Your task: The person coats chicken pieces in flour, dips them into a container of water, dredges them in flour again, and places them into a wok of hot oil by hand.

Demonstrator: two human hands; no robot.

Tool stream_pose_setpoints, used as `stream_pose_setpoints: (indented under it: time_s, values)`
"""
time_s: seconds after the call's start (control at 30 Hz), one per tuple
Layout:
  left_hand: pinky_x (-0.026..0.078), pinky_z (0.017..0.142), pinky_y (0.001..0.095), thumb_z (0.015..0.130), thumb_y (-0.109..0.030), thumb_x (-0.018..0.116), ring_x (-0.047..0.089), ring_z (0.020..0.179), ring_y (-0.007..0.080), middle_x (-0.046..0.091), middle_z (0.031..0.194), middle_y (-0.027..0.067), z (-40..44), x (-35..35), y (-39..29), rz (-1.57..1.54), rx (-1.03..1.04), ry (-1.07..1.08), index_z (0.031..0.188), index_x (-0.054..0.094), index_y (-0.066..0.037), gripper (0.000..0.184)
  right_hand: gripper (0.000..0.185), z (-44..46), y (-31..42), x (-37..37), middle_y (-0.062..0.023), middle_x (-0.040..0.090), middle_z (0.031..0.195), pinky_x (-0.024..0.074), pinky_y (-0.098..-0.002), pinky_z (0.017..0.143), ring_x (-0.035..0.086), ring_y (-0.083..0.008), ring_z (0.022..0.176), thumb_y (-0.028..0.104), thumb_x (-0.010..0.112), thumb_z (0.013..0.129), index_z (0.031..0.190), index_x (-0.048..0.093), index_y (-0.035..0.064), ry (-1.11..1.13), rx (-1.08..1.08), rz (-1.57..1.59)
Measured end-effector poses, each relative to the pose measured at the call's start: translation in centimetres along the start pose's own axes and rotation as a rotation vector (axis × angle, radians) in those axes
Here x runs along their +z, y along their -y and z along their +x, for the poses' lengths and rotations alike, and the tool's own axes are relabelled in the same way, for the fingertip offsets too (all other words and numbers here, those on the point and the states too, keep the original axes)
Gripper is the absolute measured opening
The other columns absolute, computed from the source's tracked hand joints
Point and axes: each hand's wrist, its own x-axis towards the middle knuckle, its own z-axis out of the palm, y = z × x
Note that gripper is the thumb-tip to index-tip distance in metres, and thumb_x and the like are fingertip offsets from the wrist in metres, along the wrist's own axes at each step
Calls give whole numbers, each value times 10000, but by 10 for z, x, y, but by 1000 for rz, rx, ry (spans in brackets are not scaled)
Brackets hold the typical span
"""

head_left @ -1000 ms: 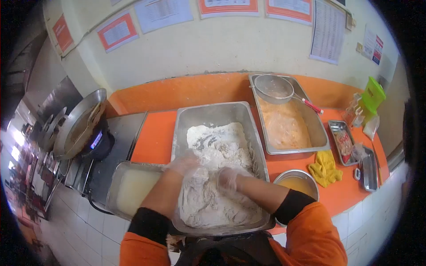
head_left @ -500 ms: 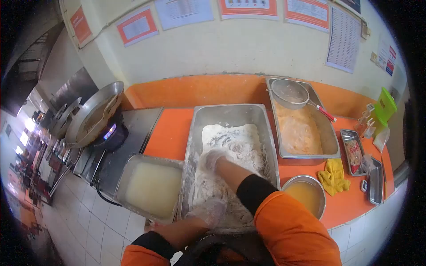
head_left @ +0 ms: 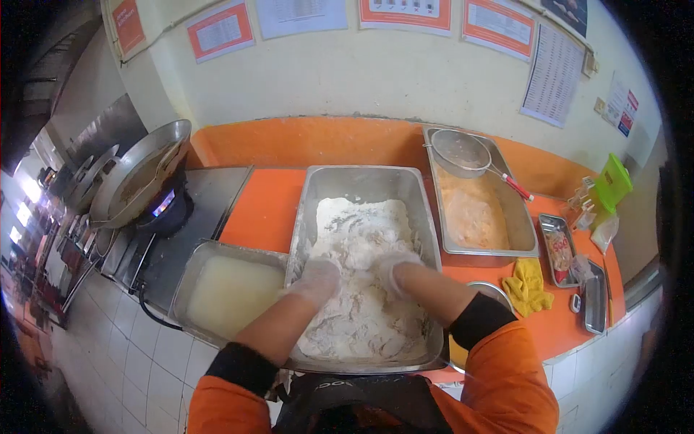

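Observation:
A deep steel pan holds white flour with lumpy flour-coated pieces in it. My left hand, in a clear plastic glove, is down in the flour at the pan's left side. On the right side, my gloved right hand is also pressed into the flour. Between them rises a mound of coated lumps. Flour hides the fingers of both hands, so I cannot see what they grip, if anything.
Left stand a tub of cloudy liquid and a large wok over a burner flame. Right are a pan of orange batter with a sieve, a yellow cloth, a partly hidden bowl and small metal trays.
My right hand has moved from the pan's left side to its right side. My left hand has gone farther up the pan. The view has shifted slightly.

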Motion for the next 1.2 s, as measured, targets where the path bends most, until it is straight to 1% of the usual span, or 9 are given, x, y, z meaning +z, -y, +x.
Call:
stream_pose_setpoints:
  time_s: [0.13, 0.2, 0.33, 0.47, 0.6, 0.77, 1.0, 1.1, 1.2]
  values:
    - [463, 699, 312, 783, -244, 487, 568, 848, 261, 593, 899, 143, 66, 108, 23, 128, 109, -603, 958, 590, -55, 277, 330, 19, -12, 19, -125, 553, 1079, 405, -309, 852, 526, -246, 1000, 215, 544, 742, 1043, 578, 83, -100, 55, 55]
    - [456, 706, 308, 786, -220, 479, 561, 859, 250, 588, 914, 134, 69, 105, 22, -1, 96, -663, 976, 580, -57, 270, 329, 28, -24, 20, -122, 555, 1075, 411, -312, 849, 528, -243, 1000, 211, 554, 735, 1035, 579, 79, -150, -52, 98]
    - [437, 774, 316, 784, -97, 453, 537, 938, 247, 567, 981, 144, 45, 69, 14, -308, 3, -367, 1077, 523, -49, 305, 328, 15, -29, 31, -114, 561, 1069, 421, -319, 841, 533, -237, 1000, 202, 574, 721, 1021, 581, 71, -75, -56, 55]
    - [452, 686, 356, 806, -198, 436, 565, 777, 246, 594, 881, 133, 52, 57, -1, -721, -282, -354, 942, 577, -24, 262, 299, -10, -12, 40, -99, 575, 1041, 440, -321, 806, 547, -226, 981, 202, 581, 718, 989, 593, 76, -76, 85, -118]
    - [456, 723, 375, 771, -179, 457, 577, 841, 297, 583, 925, 192, 69, 37, 9, -475, -234, -181, 918, 590, -6, 263, 337, 22, -33, 42, -92, 546, 1110, 464, -407, 745, 548, -272, 979, 219, 539, 749, 1077, 565, 148, -97, -74, 44]
    - [456, 747, 377, 748, -142, 464, 570, 879, 314, 570, 935, 222, 15, -72, 22, -192, -68, 162, 880, 605, 8, 244, 317, 21, -61, 1, -95, 552, 1093, 456, -381, 761, 551, -255, 973, 223, 527, 749, 1052, 577, 147, -50, -156, -14]
    - [460, 686, 376, 675, -133, 500, 583, 785, 300, 596, 781, 200, 44, -69, 34, -67, 228, -59, 727, 631, -15, 184, 320, -40, 1, -82, -104, 542, 1111, 446, -362, 785, 554, -237, 969, 228, 516, 751, 1055, 577, 148, -62, 78, -216]
    - [459, 647, 366, 659, -162, 489, 593, 731, 278, 602, 723, 184, 111, 0, 31, 139, 464, -224, 691, 646, -54, 193, 329, -7, 9, -60, -89, 582, 1038, 431, -318, 811, 541, -222, 986, 264, 444, 776, 1036, 592, 130, -273, -129, -28]
    - [449, 742, 364, 680, -120, 522, 586, 801, 290, 611, 787, 167, 33, -86, 33, -2, 59, -63, 740, 637, -31, 157, 315, 76, -54, -28, -108, 559, 1080, 447, -366, 781, 544, -254, 983, 215, 480, 743, 1024, 600, 139, -229, -276, -290]
